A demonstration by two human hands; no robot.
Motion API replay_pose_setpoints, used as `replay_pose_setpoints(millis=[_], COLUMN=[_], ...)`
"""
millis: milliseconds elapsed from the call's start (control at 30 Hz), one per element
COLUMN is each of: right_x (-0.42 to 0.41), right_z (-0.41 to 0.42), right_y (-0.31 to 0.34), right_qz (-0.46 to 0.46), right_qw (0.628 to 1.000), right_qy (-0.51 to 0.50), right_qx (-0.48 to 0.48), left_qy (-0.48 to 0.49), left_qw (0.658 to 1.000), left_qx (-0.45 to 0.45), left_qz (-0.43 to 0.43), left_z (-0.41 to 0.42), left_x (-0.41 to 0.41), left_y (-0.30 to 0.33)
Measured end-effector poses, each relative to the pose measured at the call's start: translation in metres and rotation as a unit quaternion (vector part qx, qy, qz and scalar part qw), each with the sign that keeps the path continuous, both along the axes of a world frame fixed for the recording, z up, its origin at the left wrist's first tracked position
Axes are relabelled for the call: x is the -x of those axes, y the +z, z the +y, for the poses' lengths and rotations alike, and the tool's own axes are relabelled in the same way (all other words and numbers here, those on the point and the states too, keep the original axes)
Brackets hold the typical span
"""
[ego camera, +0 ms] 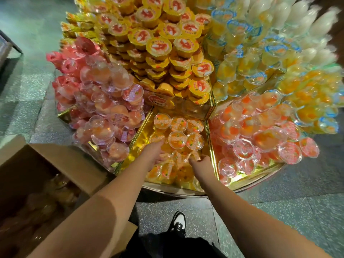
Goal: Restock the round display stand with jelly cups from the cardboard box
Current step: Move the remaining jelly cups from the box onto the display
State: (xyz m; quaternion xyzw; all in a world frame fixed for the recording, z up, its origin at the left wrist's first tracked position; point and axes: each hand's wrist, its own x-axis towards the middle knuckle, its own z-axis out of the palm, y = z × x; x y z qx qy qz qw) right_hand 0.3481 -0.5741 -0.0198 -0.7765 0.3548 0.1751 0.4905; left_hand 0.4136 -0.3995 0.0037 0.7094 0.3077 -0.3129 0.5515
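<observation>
Both hands point(152, 153) set orange jelly cups point(176, 139) (lids up) into the stand point(210, 155).

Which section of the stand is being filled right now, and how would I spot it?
Find the round display stand heaped with jelly cups. The section nearest the person, where both hands reach, is it. Unlike its piled neighbours, its gold floor still shows between orange cups.

Orange jelly cups point(177, 139) sit lids-up in the round display stand's point(208, 138) gold-lined front wedge, cardboard box point(55, 164) open beside it
</observation>
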Motion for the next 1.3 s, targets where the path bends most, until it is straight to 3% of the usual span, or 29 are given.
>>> replay_pose_setpoints(millis=[200,333,567,733,933,1133,1300], right_x=[0.010,-0.002,-0.005,0.015,0.044,0.060,0.063], right_z=[0.022,0.081,0.250,0.363,0.442,0.458,0.474], right_y=[0.049,0.074,0.089,0.078,0.020,-0.053,-0.102], right_qz=[-0.012,-0.047,-0.135,-0.117,-0.002,0.152,0.210], right_qw=[0.988,0.949,0.812,0.703,0.638,0.585,0.622], right_qy=[0.147,0.289,0.539,0.684,0.743,0.754,0.705], right_qx=[0.047,0.116,0.178,0.156,0.202,0.258,0.269], left_qy=[0.066,0.097,0.076,0.101,0.129,0.148,0.177], left_qw=[0.997,0.989,0.957,0.932,0.945,0.968,0.969], left_qx=[0.019,-0.041,-0.260,-0.343,-0.299,-0.177,-0.077], left_qz=[-0.033,-0.101,-0.104,-0.051,0.035,0.103,0.154], left_z=[0.074,0.147,0.302,0.392,0.443,0.448,0.452], left_x=[0.041,0.080,0.179,0.258,0.333,0.354,0.344], left_y=[0.027,0.041,0.061,0.049,0.000,-0.064,-0.108])
